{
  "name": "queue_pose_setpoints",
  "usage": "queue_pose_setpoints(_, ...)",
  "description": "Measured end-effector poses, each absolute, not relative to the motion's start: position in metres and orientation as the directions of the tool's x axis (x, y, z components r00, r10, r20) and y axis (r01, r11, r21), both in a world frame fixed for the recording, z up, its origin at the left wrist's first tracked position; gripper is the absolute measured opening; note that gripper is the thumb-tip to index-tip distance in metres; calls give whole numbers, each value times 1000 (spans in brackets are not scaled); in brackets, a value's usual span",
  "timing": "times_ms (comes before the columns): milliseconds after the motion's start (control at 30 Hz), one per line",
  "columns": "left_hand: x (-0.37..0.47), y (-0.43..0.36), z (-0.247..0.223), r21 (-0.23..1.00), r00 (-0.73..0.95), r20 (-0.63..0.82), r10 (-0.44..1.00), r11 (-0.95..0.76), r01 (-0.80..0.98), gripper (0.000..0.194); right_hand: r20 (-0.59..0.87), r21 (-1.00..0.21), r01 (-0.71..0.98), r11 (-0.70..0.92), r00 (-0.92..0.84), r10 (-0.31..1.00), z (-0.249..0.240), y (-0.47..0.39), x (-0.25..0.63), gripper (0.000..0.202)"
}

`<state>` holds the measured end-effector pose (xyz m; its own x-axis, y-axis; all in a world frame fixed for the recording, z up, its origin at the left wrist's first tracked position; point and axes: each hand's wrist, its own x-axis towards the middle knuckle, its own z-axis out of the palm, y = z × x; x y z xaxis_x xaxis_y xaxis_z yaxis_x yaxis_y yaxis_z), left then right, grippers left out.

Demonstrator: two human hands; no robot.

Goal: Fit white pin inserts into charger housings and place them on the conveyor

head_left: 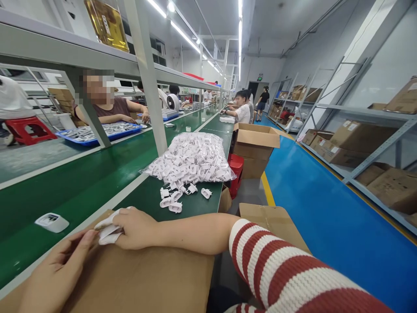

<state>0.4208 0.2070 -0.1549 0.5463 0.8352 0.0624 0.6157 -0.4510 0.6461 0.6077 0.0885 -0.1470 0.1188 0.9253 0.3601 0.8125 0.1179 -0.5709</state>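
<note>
My left hand (60,265) is at the lower left over a sheet of brown cardboard (153,278), its thumb and fingers drawn together. My right hand (138,228) reaches across from the right, fingers bent, with white coverings (110,228) on its fingertips. The fingertips of both hands meet above the cardboard's left edge. Whatever lies between them, if anything, is hidden. Past the hands, several loose white plastic pieces (176,207) with oval openings lie on the green bench. To the left, a white plastic housing (52,222) rests on its side on the green belt (107,178).
Behind the loose pieces sits a large clear bag (195,156) full of white pieces. Across the belt, a person works by a blue tray (100,132). A post (148,78) rises beside the bag. Open cartons (256,148) and a red stool (236,171) stand right of the bench.
</note>
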Motion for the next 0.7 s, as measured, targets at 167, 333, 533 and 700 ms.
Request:
queue_pose_setpoints(167,426,187,-136,706,536,-62,842,-343,620,53,390,-549,806,222,12,921,-147,88,610,19)
queue_pose_setpoints(333,424,191,-144,770,520,-54,852,-296,565,48,365,-558,801,214,6,931,-147,85,607,21)
queue_pose_setpoints(533,427,189,-148,820,535,22,845,-322,474,51,369,-659,740,137,160,915,-149,79,601,37)
queue_pose_setpoints(700,429,171,-151,848,610,136,781,-410,336,57,290,-684,726,74,177,940,-161,73,598,40)
